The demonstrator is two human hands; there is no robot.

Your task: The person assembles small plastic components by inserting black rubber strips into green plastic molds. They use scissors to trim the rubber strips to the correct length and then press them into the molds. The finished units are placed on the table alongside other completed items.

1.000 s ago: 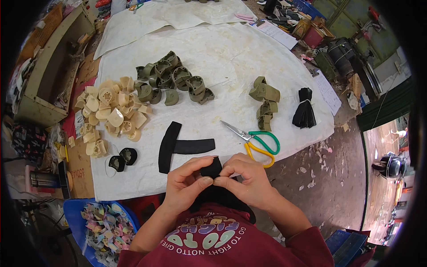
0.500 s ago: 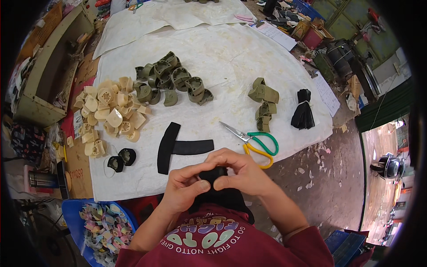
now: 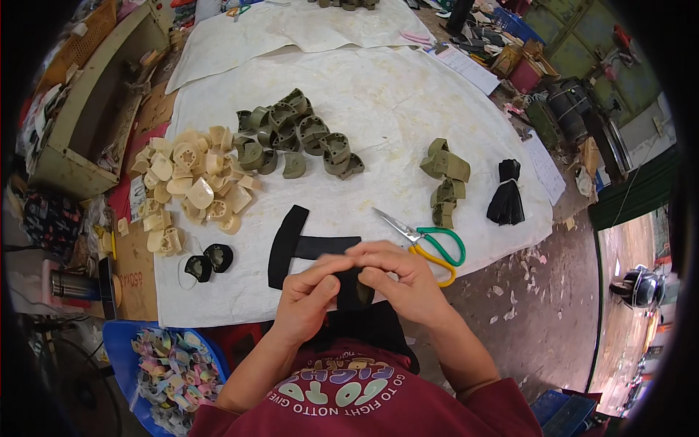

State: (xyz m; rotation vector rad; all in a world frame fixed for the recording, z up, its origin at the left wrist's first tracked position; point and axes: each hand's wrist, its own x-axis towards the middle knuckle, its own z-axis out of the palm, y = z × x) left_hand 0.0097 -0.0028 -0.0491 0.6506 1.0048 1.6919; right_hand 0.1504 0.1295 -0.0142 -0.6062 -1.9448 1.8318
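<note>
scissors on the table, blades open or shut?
Shut. The scissors lie flat on the white sheet, the two blades together in one silver point toward the black strips, green and yellow handle loops side by side.

I'm looking at a workshop: beyond my hands a paper-covered worktable [image 3: 437, 109] holds heaps of cream parts [image 3: 191, 191] and green parts [image 3: 295, 135], with scissors [image 3: 426, 240] just right.

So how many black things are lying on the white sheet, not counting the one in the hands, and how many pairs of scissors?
Black flat strips: 2
Small black moulded parts: 2
Black strap bundle: 1
Scissors: 1
Total: 6
</note>
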